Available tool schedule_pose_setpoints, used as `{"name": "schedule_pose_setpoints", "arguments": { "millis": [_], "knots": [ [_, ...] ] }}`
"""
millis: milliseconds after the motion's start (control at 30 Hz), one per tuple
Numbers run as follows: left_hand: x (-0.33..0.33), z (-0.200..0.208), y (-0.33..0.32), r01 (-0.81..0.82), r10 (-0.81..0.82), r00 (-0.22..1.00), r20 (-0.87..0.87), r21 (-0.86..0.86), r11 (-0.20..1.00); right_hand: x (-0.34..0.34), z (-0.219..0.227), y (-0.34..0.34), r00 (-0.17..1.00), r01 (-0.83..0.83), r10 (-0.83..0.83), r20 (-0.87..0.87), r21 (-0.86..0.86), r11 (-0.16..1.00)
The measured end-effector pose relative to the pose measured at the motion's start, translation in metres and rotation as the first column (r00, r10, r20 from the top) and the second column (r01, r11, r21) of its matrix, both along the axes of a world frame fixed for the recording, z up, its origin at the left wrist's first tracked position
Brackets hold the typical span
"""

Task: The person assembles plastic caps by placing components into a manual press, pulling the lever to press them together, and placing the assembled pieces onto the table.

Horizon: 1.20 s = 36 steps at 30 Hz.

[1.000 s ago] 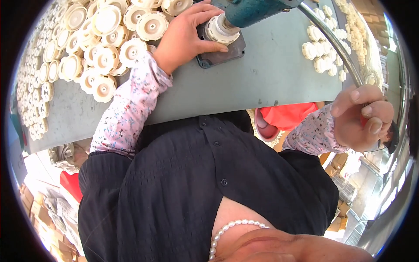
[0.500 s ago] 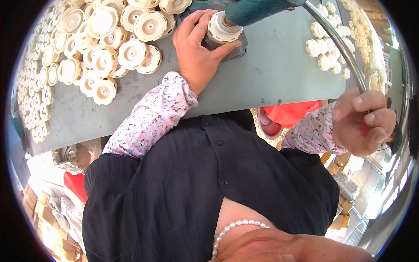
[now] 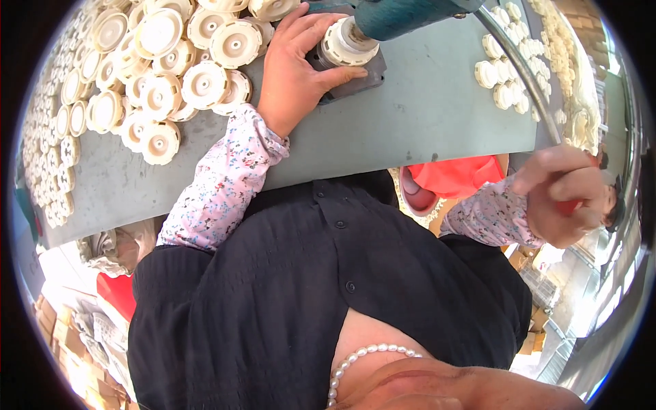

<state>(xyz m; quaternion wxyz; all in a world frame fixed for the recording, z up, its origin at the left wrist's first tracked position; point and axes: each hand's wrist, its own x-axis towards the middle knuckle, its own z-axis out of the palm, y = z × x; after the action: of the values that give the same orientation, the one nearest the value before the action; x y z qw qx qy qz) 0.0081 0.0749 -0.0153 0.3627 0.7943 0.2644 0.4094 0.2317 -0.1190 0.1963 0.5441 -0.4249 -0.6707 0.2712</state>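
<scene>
A white round plastic part [image 3: 336, 55] sits in a dark fixture [image 3: 370, 76] beneath the ram of a green hand press [image 3: 403, 17]. My left hand [image 3: 292, 65] is spread around it, with the fingers stretched along its far side and the thumb reaching across the near side. Part of the fixture shows between palm and part, so the hold looks loose. At the right, my right hand [image 3: 564, 195] is closed around the end of the press's metal lever [image 3: 529, 82]. Motion smears this hand, and something red shows between its fingers.
Many white wheel-like parts [image 3: 160, 96] lie heaped across the left of the grey table [image 3: 417, 102]. Smaller white pieces [image 3: 504, 72] stand in a group at the far right. A red cloth [image 3: 458, 176] lies below the table's front edge, beside my right forearm.
My left hand has shifted left and spread wider, baring more of the dark fixture beside the white part. My right hand has moved slightly left with the lever.
</scene>
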Motion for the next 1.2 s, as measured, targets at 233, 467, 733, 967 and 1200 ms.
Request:
{"name": "schedule_pose_setpoints", "arguments": {
  "millis": [233, 467, 733, 967, 1200],
  "knots": [
    [0.001, 0.005, -0.008, -0.039, 0.04, 0.998, 0.053, -0.016, 0.999, -0.032, -0.101, 0.008, 0.771, 0.233, -0.065, 0.634, -0.186, 0.954],
    [0.002, 0.008, -0.005, -0.081, 0.078, 0.993, 0.09, 0.028, 0.996, -0.042, -0.193, 0.043, 0.538, 0.355, -0.462, 0.705, 0.308, 0.883],
    [0.004, -0.005, 0.003, -0.036, 0.036, 0.992, 0.117, -0.004, 0.999, -0.045, -0.107, -0.006, 0.69, 0.398, -0.283, 0.666, -0.023, 0.917],
    [0.005, 0.004, 0.01, 0.026, -0.02, 0.984, 0.179, -0.035, 0.999, -0.003, 0.041, 0.016, 0.914, 0.066, 0.034, 0.405, -0.23, 0.971],
    [0.008, 0.013, 0.002, -0.074, 0.075, 0.997, -0.002, -0.152, 0.986, 0.002, 0.088, 0.106, 0.658, -0.14, 0.082, 0.748, 0.014, 0.99]
  ]
}}
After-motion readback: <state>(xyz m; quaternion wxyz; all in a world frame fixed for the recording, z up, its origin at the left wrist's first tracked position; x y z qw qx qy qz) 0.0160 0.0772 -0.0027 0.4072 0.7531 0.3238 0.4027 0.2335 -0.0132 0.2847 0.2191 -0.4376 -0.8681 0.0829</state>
